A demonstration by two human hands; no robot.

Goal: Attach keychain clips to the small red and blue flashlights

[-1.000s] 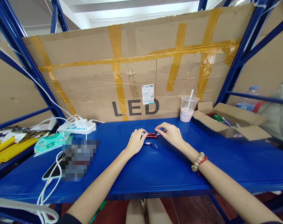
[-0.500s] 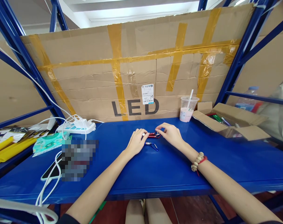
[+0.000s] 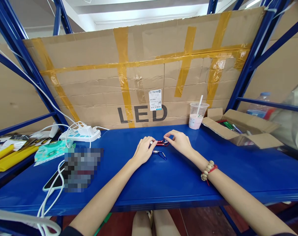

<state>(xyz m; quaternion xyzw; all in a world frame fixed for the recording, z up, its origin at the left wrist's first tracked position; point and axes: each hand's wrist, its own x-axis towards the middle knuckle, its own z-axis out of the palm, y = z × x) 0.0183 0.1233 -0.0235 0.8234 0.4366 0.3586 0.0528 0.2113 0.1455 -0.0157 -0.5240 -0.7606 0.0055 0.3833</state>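
My left hand (image 3: 142,150) rests on the blue tabletop, its fingers closed on a slim red metal tube (image 3: 160,143) with a round silver end near the thumb. From the right, my right hand (image 3: 180,141) pinches a small silver piece (image 3: 166,141) at the tube's other end. A red carabiner loop seems to lie under those fingertips; how it is joined is too small to tell. Just nearer to me, apart from both hands, lies a blue carabiner (image 3: 162,155) with a silver barrel end.
A cup with a straw (image 3: 196,116) and an open cardboard box (image 3: 237,131) with pens stand at the back right. On the left are a white power strip (image 3: 81,133), a teal packet (image 3: 52,152), a phone (image 3: 51,183) and white cables. Taped cardboard (image 3: 99,88) walls the back.
Hardly anything differs. Both hands keep their grip and place, and the view has shifted very slightly.
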